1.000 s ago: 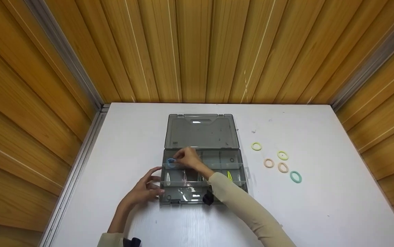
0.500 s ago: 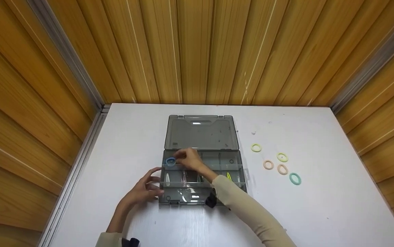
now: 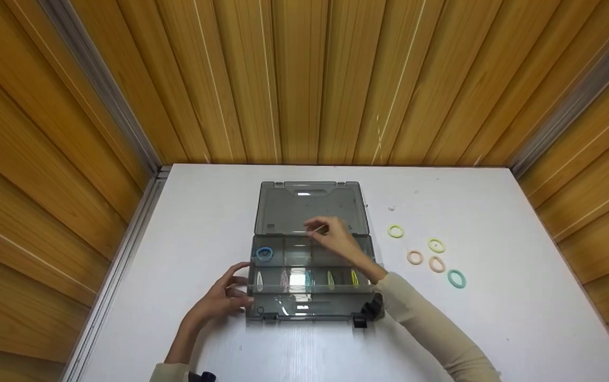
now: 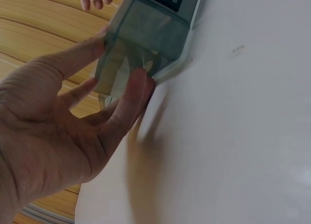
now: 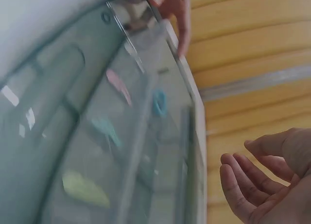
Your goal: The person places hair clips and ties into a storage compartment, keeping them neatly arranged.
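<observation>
While my left hand (image 3: 225, 297) rests at nine o'clock of the box (image 3: 336, 307): its fingertips and thumb are spread apart, softly bent, and they touch the side wall.
Centre of my clock: the compartments of this grey see-through box, which sits on the white table (image 3: 203, 212); twelve o'clock points toward the wooden wall (image 3: 299, 79).
Right hand (image 3: 335, 236): it hovers near twelve o'clock, over the hinge line; a gap shows between my thumb and fingers, and they hold nothing.
Blue ring (image 3: 264, 253): it lies at ten o'clock, inside the far corner compartment of the box, well apart from my right fingers.
Lid (image 3: 294, 207): it is laid back at twelve o'clock, partly behind my right hand.
Middle row: from the nine o'clock side toward three, I see a white clip (image 3: 259, 281), a pink clip (image 3: 284, 278), a teal clip (image 3: 309, 278), a green clip (image 3: 330, 279) and a yellow clip (image 3: 354, 277).
Loose rings on the table: two yellow rings (image 3: 396, 226) and two peach rings (image 3: 415, 251) lie between two and three o'clock, and a teal ring (image 3: 457, 271) at three.
</observation>
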`<state>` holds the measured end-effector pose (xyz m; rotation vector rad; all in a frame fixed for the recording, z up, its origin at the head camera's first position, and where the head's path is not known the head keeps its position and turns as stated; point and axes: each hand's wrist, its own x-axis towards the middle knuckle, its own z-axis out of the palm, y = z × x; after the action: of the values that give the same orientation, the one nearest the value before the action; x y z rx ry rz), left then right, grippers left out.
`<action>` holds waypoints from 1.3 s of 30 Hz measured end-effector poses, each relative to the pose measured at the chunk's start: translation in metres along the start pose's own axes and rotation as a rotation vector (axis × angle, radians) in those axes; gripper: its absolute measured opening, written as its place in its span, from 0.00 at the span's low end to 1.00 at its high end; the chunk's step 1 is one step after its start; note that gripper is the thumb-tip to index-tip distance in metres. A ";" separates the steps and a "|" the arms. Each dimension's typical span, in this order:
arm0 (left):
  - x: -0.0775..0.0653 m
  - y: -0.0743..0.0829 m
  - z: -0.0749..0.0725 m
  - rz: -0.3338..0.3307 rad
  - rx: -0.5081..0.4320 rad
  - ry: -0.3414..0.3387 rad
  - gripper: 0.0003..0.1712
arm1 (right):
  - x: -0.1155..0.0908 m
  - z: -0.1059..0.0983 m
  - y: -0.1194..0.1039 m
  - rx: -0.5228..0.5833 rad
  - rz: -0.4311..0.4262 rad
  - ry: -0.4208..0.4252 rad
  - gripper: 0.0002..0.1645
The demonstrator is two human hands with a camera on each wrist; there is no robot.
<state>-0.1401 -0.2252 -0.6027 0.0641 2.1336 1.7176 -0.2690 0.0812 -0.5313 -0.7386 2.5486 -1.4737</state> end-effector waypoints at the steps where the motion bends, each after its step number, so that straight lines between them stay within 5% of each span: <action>1: 0.000 0.000 -0.001 0.000 0.000 -0.001 0.50 | -0.001 -0.008 0.002 -0.010 0.002 0.020 0.13; 13: 0.000 0.001 -0.007 0.016 -0.010 -0.008 0.51 | -0.004 -0.094 0.037 -0.114 0.040 0.195 0.12; 21: 0.000 0.001 -0.006 0.014 0.001 0.000 0.51 | -0.013 -0.137 0.071 -0.140 0.149 0.274 0.12; 29: -0.001 0.003 -0.005 0.019 0.000 0.014 0.51 | -0.030 -0.164 0.106 -0.110 0.290 0.261 0.16; 39: -0.002 0.000 -0.005 0.030 -0.001 0.001 0.51 | -0.051 -0.175 0.135 -0.118 0.331 0.274 0.15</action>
<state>-0.1398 -0.2300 -0.6016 0.0955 2.1430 1.7363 -0.3289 0.2980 -0.5601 -0.1152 2.8006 -1.4051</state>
